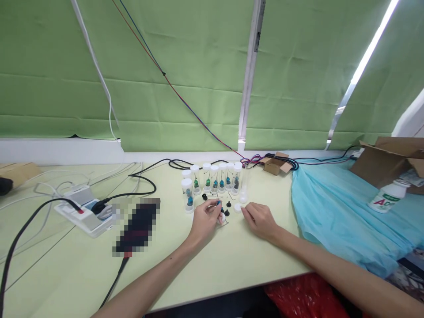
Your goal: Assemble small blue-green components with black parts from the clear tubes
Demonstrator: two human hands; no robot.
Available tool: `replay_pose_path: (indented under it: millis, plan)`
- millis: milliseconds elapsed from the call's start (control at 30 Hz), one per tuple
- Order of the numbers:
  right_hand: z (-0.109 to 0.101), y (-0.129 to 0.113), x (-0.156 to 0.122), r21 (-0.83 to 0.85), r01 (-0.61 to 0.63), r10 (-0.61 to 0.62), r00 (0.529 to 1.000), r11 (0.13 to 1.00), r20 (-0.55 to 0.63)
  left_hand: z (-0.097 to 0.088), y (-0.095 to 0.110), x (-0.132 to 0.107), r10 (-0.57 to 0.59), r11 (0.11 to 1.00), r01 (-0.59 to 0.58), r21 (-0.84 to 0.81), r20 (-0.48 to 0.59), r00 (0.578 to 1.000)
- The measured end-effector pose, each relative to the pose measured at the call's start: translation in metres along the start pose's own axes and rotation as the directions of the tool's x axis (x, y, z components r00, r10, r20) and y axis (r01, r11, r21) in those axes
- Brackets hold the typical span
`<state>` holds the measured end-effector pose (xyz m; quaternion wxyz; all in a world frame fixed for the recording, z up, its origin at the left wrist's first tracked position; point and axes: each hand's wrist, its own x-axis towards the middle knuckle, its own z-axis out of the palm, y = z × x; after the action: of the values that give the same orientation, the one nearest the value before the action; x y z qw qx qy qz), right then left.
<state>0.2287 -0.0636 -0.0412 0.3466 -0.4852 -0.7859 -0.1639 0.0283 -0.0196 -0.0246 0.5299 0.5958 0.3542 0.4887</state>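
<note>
My left hand (206, 219) rests on the pale green table (212, 260), its fingers pinched round a small blue part (219, 202). My right hand (260, 218) lies just to the right, fingers curled, fingertips next to a white cap (237, 207). Small black pieces (228, 205) lie between the two hands. Just beyond them stands a row of several clear tubes with white caps (214, 177), each with a blue or green part inside. One empty clear tube (244, 187) stands uncapped at the row's right end.
A white power strip (85, 213) with black cables sits at left, beside a blurred dark object (137, 227). A light blue cloth (344, 212) covers the table's right side, with a white bottle (387, 196) and an open cardboard box (391, 163). A small cardboard box (276, 164) and wires lie at the back.
</note>
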Motion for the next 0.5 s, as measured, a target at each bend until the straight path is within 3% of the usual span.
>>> replay_pose_path:
  millis: [133, 200, 300, 500]
  plan:
    - [0.032, -0.018, 0.033, -0.019, 0.105, -0.107, 0.988, 0.994, -0.112, -0.001, 0.000, 0.001, 0.039, 0.999, -0.039, 0.008, -0.004, 0.999]
    - [0.043, -0.024, 0.048, -0.014, 0.091, -0.092, 0.979, 0.996, -0.181, -0.001, 0.001, 0.001, 0.047, 0.999, -0.047, -0.004, -0.003, 0.999]
    - [0.048, -0.025, 0.065, 0.065, 0.002, 0.015, 0.966, 0.998, -0.260, -0.002, 0.002, 0.001, 0.030, 0.999, -0.030, -0.030, -0.004, 1.000]
    - [0.032, -0.015, 0.074, 0.365, -0.175, 0.278, 0.926, 0.915, -0.255, -0.001, 0.003, 0.000, 0.022, 1.000, -0.022, 0.018, -0.029, 0.999]
